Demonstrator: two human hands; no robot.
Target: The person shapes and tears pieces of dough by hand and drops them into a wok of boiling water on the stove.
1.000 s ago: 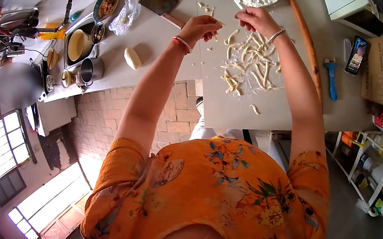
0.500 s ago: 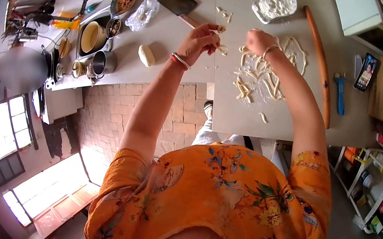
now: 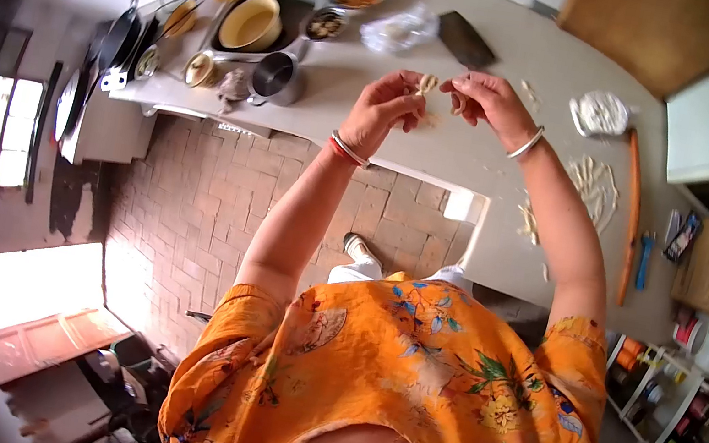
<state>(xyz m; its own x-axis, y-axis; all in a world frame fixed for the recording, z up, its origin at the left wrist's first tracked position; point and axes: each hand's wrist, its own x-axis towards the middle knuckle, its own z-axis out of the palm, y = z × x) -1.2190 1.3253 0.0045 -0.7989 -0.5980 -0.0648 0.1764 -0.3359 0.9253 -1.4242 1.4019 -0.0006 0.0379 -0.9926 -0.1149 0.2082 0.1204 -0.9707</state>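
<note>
over the pale counter (image 3: 498,254), the l hand (image 3: 392,102) pinches a dough strip (image 3: 428,85) btwn thumb & fingertips, up in the air nr the r hand (image 3: 484,108). strip's cream-coloured, soft-looking, short & thin, w/ a bent, curled top; the lower bit is blurred & partly behind fingers. its long axis runs approx up-down in the view, i.e. away from the body, curled end pointing fwd; exact tilt's hard to tell.

r hand: thumb & fingers bent in, narrow gap at most; can't tell if it has dough too. hands are close, but apart.

off to the r, more cut strips (image 3: 600,191) lie on the counter, pale & floury, some curved in long loops, part hidden by the r forearm. the loops mostly run fwd-back, approx in line w/ the rolling pin (image 3: 629,219) beside them. flour bowl (image 3: 599,115) sits just fwd; cleaver (image 3: 467,40) lies fwd of both hands.
</note>
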